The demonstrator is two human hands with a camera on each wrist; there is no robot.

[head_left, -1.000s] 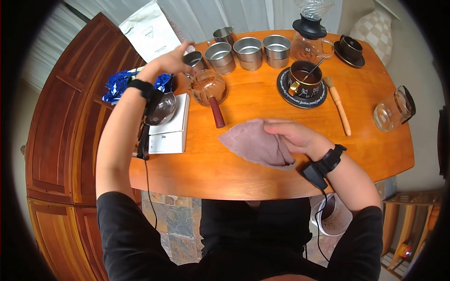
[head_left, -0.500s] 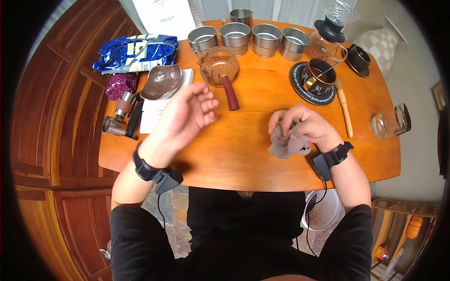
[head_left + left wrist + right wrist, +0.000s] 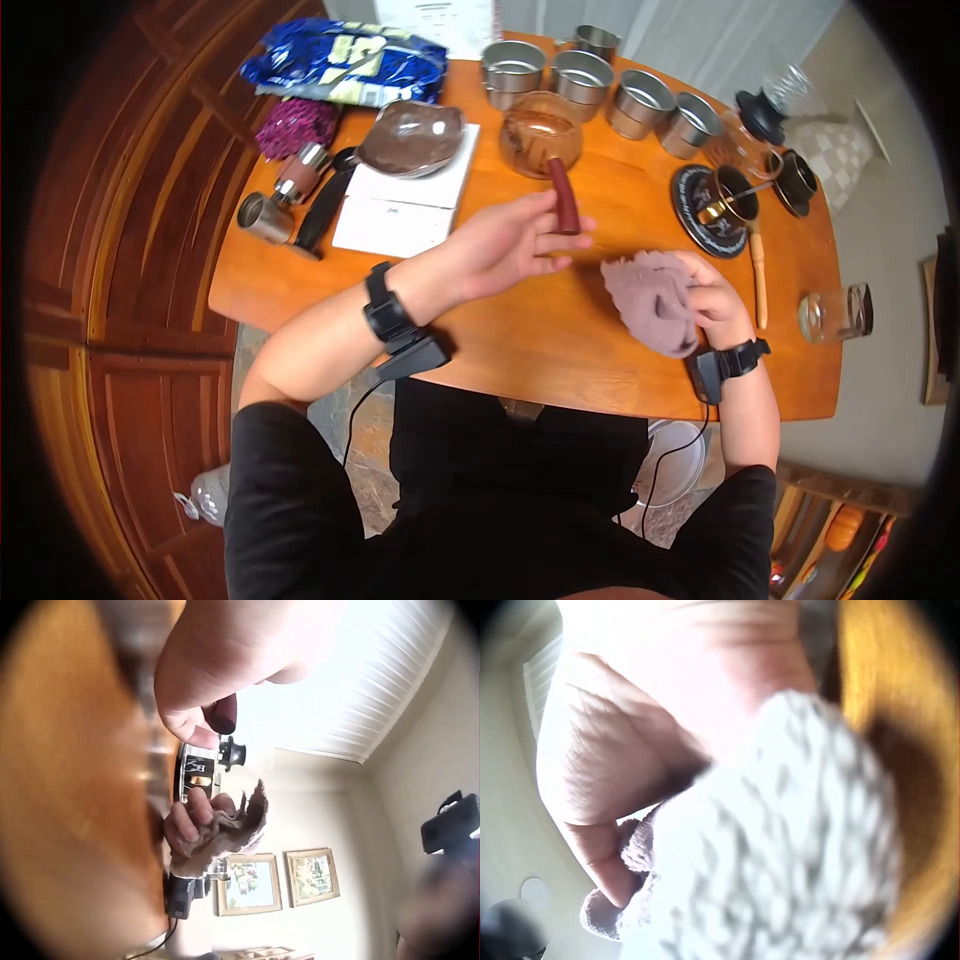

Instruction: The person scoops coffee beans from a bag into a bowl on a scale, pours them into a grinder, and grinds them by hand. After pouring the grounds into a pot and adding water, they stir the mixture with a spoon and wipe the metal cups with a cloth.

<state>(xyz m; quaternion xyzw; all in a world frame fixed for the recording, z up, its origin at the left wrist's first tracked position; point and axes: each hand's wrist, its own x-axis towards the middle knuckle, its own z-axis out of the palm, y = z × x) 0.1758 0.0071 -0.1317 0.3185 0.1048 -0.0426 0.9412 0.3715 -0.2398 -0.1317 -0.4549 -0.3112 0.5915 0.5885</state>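
The glass pot (image 3: 541, 140) stands on the table, its inside streaked brown and its dark red handle (image 3: 563, 190) pointing toward me. My left hand (image 3: 500, 250) holds this handle; the fingertips come out on its far side, and its dark end (image 3: 223, 715) shows between thumb and fingers in the left wrist view. In my right hand (image 3: 715, 295) is a mauve-grey cloth (image 3: 652, 300), gripped at one side and hanging loosely over the table. From the right wrist, the cloth (image 3: 780, 847) fills much of the view and hides the fingertips.
Metal cups (image 3: 640, 100) line the back of the table. A patterned cup (image 3: 735, 190) with a spoon sits on a black saucer (image 3: 690, 205), near a wooden-handled brush (image 3: 758, 280). At left are a brown dish (image 3: 412, 138) on a white scale (image 3: 395, 225) and a blue bag (image 3: 345, 65).
My left hand has come from the cups at the back, down past the scale, and right to the pot's handle. The cloth was bunched in my right hand and now hangs spread out.
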